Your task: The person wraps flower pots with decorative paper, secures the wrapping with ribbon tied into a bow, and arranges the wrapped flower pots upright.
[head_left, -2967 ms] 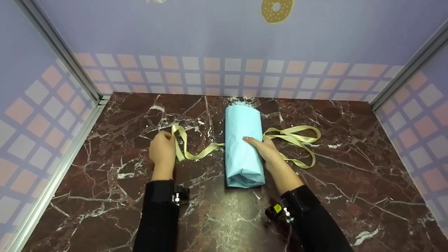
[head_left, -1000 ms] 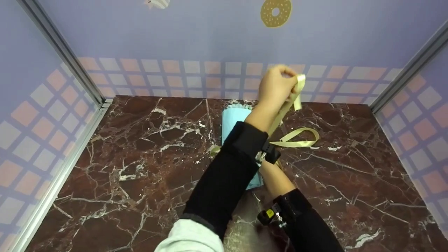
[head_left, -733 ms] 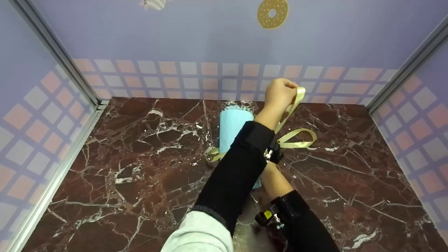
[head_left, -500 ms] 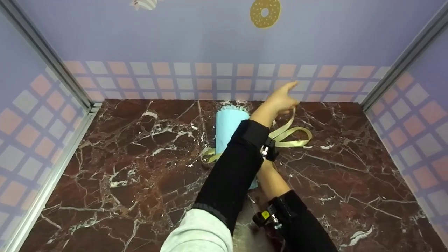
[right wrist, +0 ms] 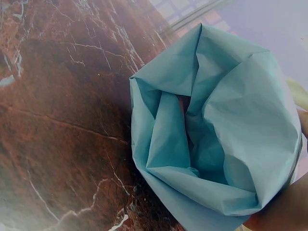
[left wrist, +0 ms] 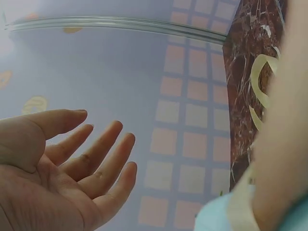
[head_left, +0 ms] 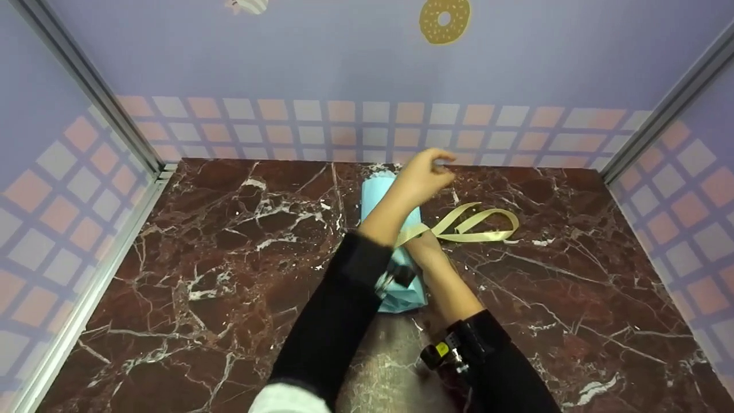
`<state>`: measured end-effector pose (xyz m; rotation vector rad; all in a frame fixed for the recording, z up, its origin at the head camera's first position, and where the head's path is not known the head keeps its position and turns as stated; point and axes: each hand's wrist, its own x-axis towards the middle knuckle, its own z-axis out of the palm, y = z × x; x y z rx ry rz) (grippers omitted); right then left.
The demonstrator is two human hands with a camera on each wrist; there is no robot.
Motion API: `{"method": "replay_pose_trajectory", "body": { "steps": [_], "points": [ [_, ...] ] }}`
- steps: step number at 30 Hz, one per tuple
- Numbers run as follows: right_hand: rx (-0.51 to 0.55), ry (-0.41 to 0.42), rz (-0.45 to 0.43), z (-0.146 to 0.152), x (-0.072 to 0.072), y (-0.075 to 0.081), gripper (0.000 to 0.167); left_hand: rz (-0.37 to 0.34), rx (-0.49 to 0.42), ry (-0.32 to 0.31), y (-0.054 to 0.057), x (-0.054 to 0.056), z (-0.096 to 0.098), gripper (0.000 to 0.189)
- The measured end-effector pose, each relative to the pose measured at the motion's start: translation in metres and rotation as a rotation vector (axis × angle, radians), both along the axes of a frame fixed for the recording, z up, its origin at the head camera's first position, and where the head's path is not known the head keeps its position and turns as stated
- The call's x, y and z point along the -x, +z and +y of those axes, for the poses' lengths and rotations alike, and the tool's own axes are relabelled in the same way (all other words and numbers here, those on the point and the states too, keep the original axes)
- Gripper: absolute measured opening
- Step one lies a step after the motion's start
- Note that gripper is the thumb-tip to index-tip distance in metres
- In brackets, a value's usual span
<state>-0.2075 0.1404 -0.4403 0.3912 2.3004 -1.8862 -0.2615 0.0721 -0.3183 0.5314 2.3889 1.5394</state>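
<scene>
A roll wrapped in light blue paper lies lengthwise on the marbled tabletop, its near end folded in but gaping, as the right wrist view shows. My right hand grips its right side; its fingertips are mostly hidden. A pale yellow ribbon crosses the top of the roll, and its loops lie on the table to the right. Above the roll's far half is my left hand, holding nothing. In the left wrist view that hand has its fingers spread and slightly bent.
Purple panels with pink and white squares close off the back and both sides. Metal rails run along the corners. The dark red marbled tabletop has whitish marks. My left forearm passes over the table left of the roll.
My left hand carried the ribbon's left end over the roll to the right, let it go, and has drawn back leftward. The ribbon now lies across the roll. My right hand stays at the roll.
</scene>
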Motion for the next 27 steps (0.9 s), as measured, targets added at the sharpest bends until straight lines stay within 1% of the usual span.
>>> {"method": "replay_pose_trajectory", "body": {
  "steps": [1, 2, 4, 6, 8, 10, 12, 13, 14, 16, 18, 19, 22, 27],
  "points": [
    [0.013, 0.0, -0.004, -0.001, -0.002, 0.001, 0.034, 0.011, -0.015, 0.022, -0.004, -0.005, -0.008, 0.036],
    [0.04, -0.014, -0.024, -0.003, -0.001, 0.001, 0.042, 0.027, -0.029, 0.047, -0.009, -0.01, -0.016, 0.034],
    [0.069, -0.022, -0.034, 0.0, 0.007, -0.015, 0.054, 0.053, -0.059, 0.111, -0.019, -0.02, -0.03, 0.028],
    [0.078, -0.03, -0.051, -0.001, 0.007, -0.013, 0.057, 0.073, -0.078, 0.172, -0.03, -0.029, -0.045, 0.024],
    [0.065, -0.027, -0.068, 0.0, 0.008, -0.013, 0.061, 0.066, -0.087, 0.235, -0.041, -0.036, -0.058, 0.023],
    [0.057, -0.021, -0.072, 0.0, 0.008, -0.014, 0.062, 0.03, -0.087, 0.274, -0.052, -0.04, -0.069, 0.029],
    [0.028, -0.024, -0.073, 0.001, 0.008, -0.014, 0.064, -0.009, -0.055, 0.294, -0.064, -0.043, -0.079, 0.044],
    [0.028, -0.017, -0.077, 0.002, 0.008, -0.013, 0.064, -0.028, -0.028, 0.295, -0.069, -0.044, -0.082, 0.055],
    [0.022, -0.012, -0.082, 0.002, 0.008, -0.013, 0.064, -0.047, 0.007, 0.294, -0.075, -0.045, -0.085, 0.067],
    [0.012, -0.007, -0.088, 0.003, 0.009, -0.011, 0.062, -0.057, 0.091, 0.277, -0.085, -0.048, -0.087, 0.092],
    [0.016, 0.002, -0.094, 0.003, 0.01, -0.009, 0.059, -0.054, 0.173, 0.264, -0.095, -0.051, -0.086, 0.11],
    [0.022, 0.006, -0.099, 0.003, 0.01, -0.008, 0.057, -0.057, 0.197, 0.266, -0.1, -0.052, -0.084, 0.114],
    [0.03, 0.006, -0.105, 0.004, 0.01, -0.006, 0.057, -0.04, 0.215, 0.297, -0.113, -0.055, -0.078, 0.116],
    [0.076, 0.048, -0.112, 0.008, 0.009, -0.004, 0.066, -0.018, 0.173, 0.352, -0.127, -0.058, -0.076, 0.106]
  ]
}}
